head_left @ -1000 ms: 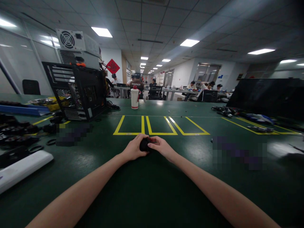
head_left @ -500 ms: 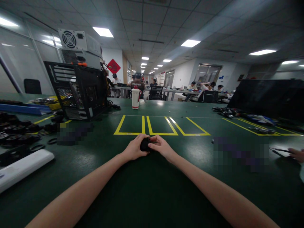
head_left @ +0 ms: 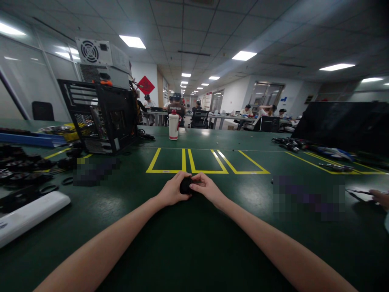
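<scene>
A small black rounded part [head_left: 185, 186] is between my two hands, just in front of the yellow tape lines on the green table [head_left: 194, 243]. My left hand [head_left: 173, 189] curls round its left side, thumb low and fingers over the top. At its right edge, my right hand [head_left: 205, 187] is closed in a pinch, thumb against fingers, touching the part. The fingers cover much of it, so its exact kind cannot be made out.
An open computer case [head_left: 103, 117] with power supplies [head_left: 94, 52] on top stands left. A white cup [head_left: 174, 126] is ahead. Black parts [head_left: 18, 162] and a white bar [head_left: 33, 217] lie left. Another person's hand [head_left: 379, 198] holds a thin tool [head_left: 360, 192] at right.
Another person's hand with a thin tool has come in at the right edge. My hands keep the same hold on the black part; the view has shifted very slightly.
</scene>
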Tool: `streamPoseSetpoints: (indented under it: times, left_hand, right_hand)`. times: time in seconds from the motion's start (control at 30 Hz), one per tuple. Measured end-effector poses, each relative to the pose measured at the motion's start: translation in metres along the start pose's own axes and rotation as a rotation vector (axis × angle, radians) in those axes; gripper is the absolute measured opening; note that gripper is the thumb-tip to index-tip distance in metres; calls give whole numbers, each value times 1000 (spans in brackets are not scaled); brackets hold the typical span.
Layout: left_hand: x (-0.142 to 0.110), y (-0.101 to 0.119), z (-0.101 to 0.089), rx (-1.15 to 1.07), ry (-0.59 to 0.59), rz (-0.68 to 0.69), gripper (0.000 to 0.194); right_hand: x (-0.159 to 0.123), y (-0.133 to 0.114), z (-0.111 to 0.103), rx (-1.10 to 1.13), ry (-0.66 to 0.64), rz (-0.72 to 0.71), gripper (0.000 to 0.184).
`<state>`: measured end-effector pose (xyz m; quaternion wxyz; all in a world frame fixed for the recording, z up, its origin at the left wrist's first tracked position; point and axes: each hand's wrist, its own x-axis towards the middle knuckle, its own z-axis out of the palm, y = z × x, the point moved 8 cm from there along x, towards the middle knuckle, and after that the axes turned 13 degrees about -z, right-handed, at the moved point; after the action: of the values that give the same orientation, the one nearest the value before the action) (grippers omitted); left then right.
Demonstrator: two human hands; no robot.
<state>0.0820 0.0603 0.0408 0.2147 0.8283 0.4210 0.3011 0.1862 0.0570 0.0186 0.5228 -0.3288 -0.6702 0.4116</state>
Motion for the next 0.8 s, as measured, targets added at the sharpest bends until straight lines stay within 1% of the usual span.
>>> streamPoseSetpoints:
  times: [0.13, 0.23, 0.33, 0.47, 0.53, 0.63, 0.7, 0.8]
  left_hand:
    - [0, 0, 0, -5, -3, -8, 58]
    - [0, 0, 0, -1, 6, 15, 57]
    - [0, 1, 0, -1, 21, 38, 58]
    - [1, -1, 1, 3, 15, 24, 60]
    - [1, -1, 1, 2, 13, 20, 60]
    - [0, -1, 1, -1, 16, 27, 59]
    - [0, 0, 1, 2, 19, 33, 59]
    - [0, 1, 1, 7, 18, 38, 58]
  right_hand:
    - [-1, 3, 0, -31, -29, 71, 33]
    - [-1, 0, 3, 0, -67, 42, 34]
    - [-1, -1, 2, 25, -42, -1, 37]
    - [-1, -1, 3, 34, -21, -20, 28]
    - [-1, -2, 2, 23, -12, -18, 27]
    - [-1, 1, 0, 8, -3, 24, 30]
    - [-2, 2, 0, 12, -26, 54, 32]
    - [-3, 1, 2, 25, -68, 41, 35]
